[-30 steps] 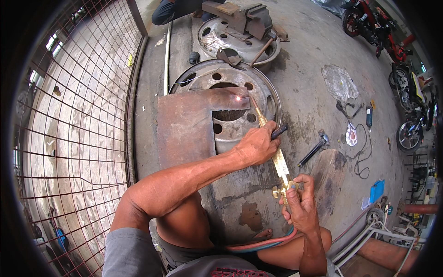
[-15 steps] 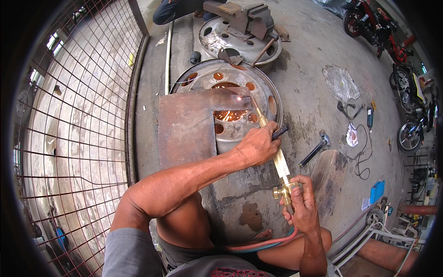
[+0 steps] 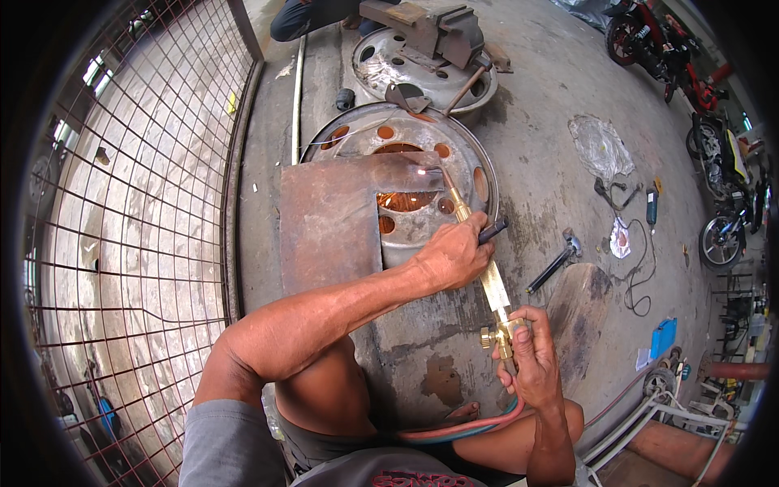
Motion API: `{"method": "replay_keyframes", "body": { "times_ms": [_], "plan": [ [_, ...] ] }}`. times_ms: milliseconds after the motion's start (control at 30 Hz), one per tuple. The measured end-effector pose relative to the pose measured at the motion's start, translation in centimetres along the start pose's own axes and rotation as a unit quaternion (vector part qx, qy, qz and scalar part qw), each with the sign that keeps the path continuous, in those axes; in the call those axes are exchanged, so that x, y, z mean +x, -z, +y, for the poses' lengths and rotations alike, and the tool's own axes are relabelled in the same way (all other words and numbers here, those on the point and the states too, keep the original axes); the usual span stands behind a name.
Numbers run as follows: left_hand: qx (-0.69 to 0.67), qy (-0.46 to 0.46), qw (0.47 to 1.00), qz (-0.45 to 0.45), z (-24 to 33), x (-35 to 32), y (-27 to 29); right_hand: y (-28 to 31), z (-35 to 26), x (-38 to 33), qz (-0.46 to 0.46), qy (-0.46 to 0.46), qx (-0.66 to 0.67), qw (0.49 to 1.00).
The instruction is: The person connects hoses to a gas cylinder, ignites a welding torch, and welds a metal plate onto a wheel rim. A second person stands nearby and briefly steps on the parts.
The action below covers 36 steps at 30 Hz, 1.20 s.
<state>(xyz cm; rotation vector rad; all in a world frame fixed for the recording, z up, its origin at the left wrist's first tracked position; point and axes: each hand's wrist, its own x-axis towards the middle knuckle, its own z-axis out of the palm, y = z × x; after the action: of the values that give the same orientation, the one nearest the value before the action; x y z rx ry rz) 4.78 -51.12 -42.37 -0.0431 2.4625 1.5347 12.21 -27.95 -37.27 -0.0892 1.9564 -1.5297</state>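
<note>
A brass cutting torch (image 3: 485, 268) runs from my lap up to a rusty steel plate (image 3: 337, 215). My left hand (image 3: 454, 253) is wrapped around the middle of the torch tube. My right hand (image 3: 526, 353) holds its valve end, where red and blue hoses (image 3: 462, 428) join. The torch tip burns bright at the plate's upper right edge (image 3: 428, 172). The plate lies on a steel wheel rim (image 3: 398, 134), and an orange glow shows through the rim's holes below the cut.
A second wheel rim (image 3: 381, 61) with a bench vise (image 3: 430, 28) lies beyond. A wire mesh panel (image 3: 138, 203) stands on the left. A hammer (image 3: 556, 261), cables and a small tool (image 3: 651, 207) lie on the concrete at the right. Motorcycles (image 3: 714, 146) are parked far right. A person crouches at the top.
The bright flame point has stayed at the plate's upper right edge. The orange glow under the rim appeared and remains. Both hands keep their hold.
</note>
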Motion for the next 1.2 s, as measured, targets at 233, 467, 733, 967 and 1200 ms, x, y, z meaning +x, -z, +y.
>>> {"method": "replay_keyframes", "body": {
  "times_ms": [233,467,733,967,1200],
  "plan": [
    [0.007,-0.004,1.0,0.012,-0.11,-0.14,-0.01,-0.15,-0.27,0.05,0.0,-0.002,-0.005,1.0],
    [0.004,0.004,1.0,0.008,0.15,-0.3,0.27,-0.19,-0.26,0.15,-0.004,-0.002,0.0,1.0],
    [0.004,0.005,1.0,0.008,0.15,-0.51,0.58,-0.4,-0.19,0.29,-0.006,0.0,-0.005,1.0],
    [0.0,0.005,1.0,0.006,-0.07,-0.49,0.69,-0.41,-0.04,0.42,-0.008,0.003,-0.015,1.0],
    [0.004,0.002,1.0,0.013,-0.24,-0.59,0.69,-0.54,-0.1,0.44,-0.008,0.005,-0.015,1.0]
  ]
}}
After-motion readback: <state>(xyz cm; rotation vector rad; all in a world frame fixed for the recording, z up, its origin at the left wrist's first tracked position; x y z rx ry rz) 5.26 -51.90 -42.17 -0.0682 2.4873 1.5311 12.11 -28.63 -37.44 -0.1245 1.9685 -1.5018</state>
